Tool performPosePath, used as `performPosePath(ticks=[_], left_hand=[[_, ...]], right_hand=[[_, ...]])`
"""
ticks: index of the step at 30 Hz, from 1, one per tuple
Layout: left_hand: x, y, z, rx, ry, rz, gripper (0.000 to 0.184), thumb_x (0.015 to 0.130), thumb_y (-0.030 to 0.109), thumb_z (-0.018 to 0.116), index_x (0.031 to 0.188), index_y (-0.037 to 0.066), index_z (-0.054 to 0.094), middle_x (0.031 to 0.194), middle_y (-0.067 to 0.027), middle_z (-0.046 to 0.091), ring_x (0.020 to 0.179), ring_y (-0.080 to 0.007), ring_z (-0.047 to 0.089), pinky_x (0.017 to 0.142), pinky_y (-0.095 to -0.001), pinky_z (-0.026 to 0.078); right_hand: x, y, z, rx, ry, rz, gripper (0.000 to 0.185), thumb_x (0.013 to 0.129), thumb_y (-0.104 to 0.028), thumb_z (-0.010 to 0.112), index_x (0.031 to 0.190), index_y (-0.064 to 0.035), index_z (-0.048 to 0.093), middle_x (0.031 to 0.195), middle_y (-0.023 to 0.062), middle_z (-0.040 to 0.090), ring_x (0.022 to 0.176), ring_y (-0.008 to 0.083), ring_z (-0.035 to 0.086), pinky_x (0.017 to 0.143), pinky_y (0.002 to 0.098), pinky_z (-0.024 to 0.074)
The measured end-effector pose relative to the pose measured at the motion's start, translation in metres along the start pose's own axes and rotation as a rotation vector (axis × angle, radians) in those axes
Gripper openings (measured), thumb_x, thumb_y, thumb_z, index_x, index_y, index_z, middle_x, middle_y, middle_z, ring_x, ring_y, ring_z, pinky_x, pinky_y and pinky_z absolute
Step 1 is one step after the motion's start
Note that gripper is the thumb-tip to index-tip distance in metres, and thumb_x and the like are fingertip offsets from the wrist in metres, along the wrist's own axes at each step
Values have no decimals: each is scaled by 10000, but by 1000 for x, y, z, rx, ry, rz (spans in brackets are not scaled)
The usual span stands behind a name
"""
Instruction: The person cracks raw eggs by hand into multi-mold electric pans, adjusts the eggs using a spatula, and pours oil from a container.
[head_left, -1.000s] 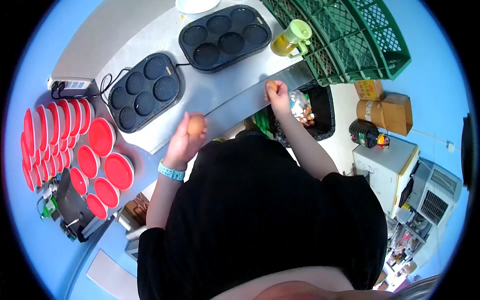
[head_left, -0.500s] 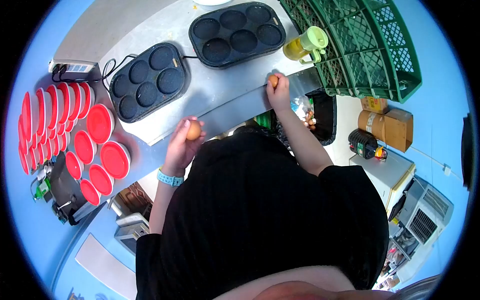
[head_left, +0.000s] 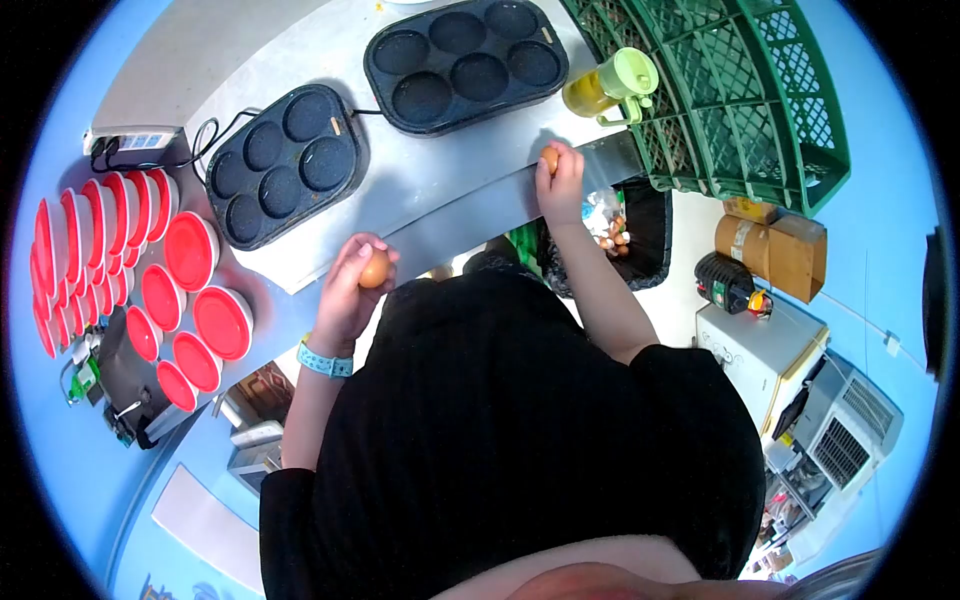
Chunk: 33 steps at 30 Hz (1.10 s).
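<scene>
My left hand (head_left: 346, 290), with a light blue band at the wrist, is closed round a brown egg (head_left: 375, 268) in front of the counter's edge. Another brown egg (head_left: 550, 160) sits in the fingers of my right hand (head_left: 562, 190), which is over the metal front edge of the counter (head_left: 440, 222). Two black pans with round hollows lie beyond my hands, one at the left (head_left: 285, 165) and one farther back (head_left: 468, 62). No contents can be made out in their hollows.
A jug of yellow liquid (head_left: 592, 92) stands beside a green crate (head_left: 715, 95). Several red-lidded bowls (head_left: 222, 322) are at the left, near a power strip (head_left: 135, 140). Below the counter at the right, a black-lined bin (head_left: 650, 235) contains eggshells. Cardboard boxes (head_left: 795, 260) lie farther right.
Both eggs remain held. My left hand has shifted slightly left and its fingers have changed position round the egg. The camera view has shifted a little.
</scene>
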<state>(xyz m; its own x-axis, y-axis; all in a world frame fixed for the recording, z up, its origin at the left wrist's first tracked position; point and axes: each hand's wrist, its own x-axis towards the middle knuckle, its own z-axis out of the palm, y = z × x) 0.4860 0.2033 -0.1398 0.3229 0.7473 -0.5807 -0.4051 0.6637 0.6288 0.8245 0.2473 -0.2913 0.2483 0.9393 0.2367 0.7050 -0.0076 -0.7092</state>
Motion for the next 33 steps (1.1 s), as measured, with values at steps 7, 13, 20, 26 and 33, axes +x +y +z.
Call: performPosePath(ticks=[7,13,20,26,33], left_hand=[[14,10,15,26,-34,21,220,972,310,466,995,94,500,916,-54,555,759,-138,509,675,-252,426],[14,7,13,-2,-61,-19,168,951,238,511,992,78,537,948,-66,588,797,-140,558,698,-255,455],[52,42,66,797,-146,145,282,880,167,616,1120,20,626,997,-62,618,703,-98,567,628,-230,448],[102,81,141,770,-116,514,386,892,192,656,1232,20,593,920,-8,649,616,-36,506,512,-195,402],[132,111,126,872,-157,525,380,904,210,647,1228,19,592,993,-42,663,834,-72,587,729,-226,486]], right_hand=[[7,7,-1,-14,87,-101,355,875,-136,570,1203,-26,491,1162,227,484,1066,391,500,958,444,406],[11,7,-2,-23,129,-112,297,933,-244,548,1171,-73,497,1075,178,535,778,279,568,640,352,490],[62,-95,-75,1466,-417,935,338,1018,-360,354,1190,-88,454,979,116,557,640,132,465,545,248,393],[105,-157,-83,1285,-680,569,295,958,-162,524,1219,-39,462,962,62,558,738,107,490,627,232,426],[146,-181,-73,950,-738,504,371,929,-177,597,1247,-8,509,1024,39,568,805,91,557,739,231,512]])
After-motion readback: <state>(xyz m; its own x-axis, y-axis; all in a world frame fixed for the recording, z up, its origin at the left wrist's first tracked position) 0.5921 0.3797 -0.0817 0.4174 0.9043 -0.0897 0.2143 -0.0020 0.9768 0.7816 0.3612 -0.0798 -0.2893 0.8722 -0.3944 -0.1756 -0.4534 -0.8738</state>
